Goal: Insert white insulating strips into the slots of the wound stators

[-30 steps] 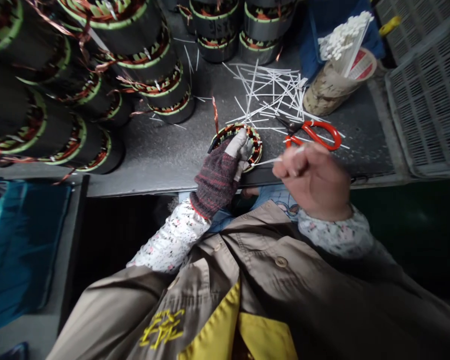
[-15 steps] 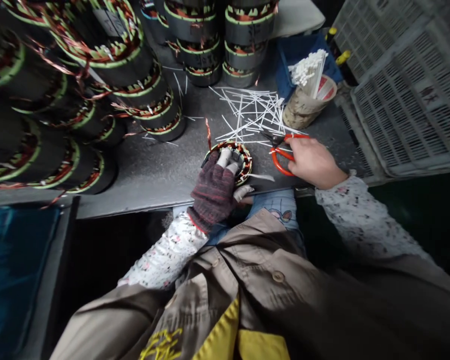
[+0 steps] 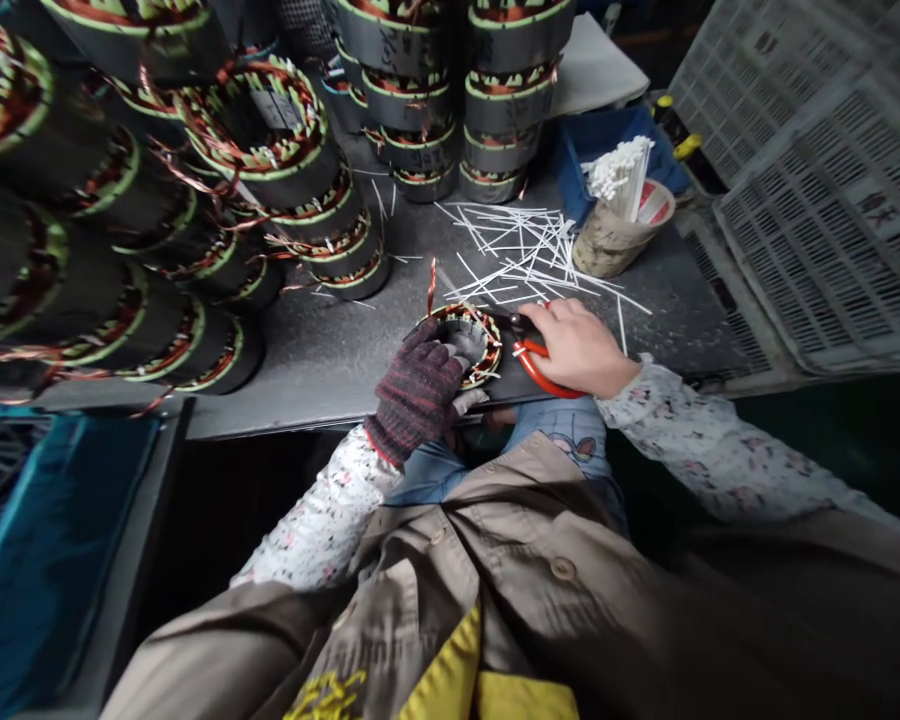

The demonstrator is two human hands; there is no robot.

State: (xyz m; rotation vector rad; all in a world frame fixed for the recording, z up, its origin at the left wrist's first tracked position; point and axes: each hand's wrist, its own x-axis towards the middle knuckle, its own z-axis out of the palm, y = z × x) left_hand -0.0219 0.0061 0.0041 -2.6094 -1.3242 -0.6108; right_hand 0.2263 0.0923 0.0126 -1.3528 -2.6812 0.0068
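Note:
My left hand [image 3: 420,385], in a dark knitted glove with pale fingertips, grips the near left side of a motor stator [image 3: 493,345] at the bench edge. The stator shows copper windings, a light green rim and an upright copper lead [image 3: 432,285]. In my bare right hand [image 3: 581,345] is a pair of red-handled scissors [image 3: 544,375], its dark blades close to the stator's right rim. Several thin white ties lie around the windings. My fingers partly hide the scissor handles.
Stacks of stators [image 3: 337,240] stand on the left and at the back. White strips [image 3: 525,245] lie scattered behind the work. A cup [image 3: 607,240] of white cable ties stands by a blue bin [image 3: 570,150]. Grey crates [image 3: 810,220] are at right, a teal-lined container [image 3: 67,500] at lower left.
My right hand first let go of a white tie, then picked up the scissors and brought them left to the stator. My left hand has shifted its hold on the rim.

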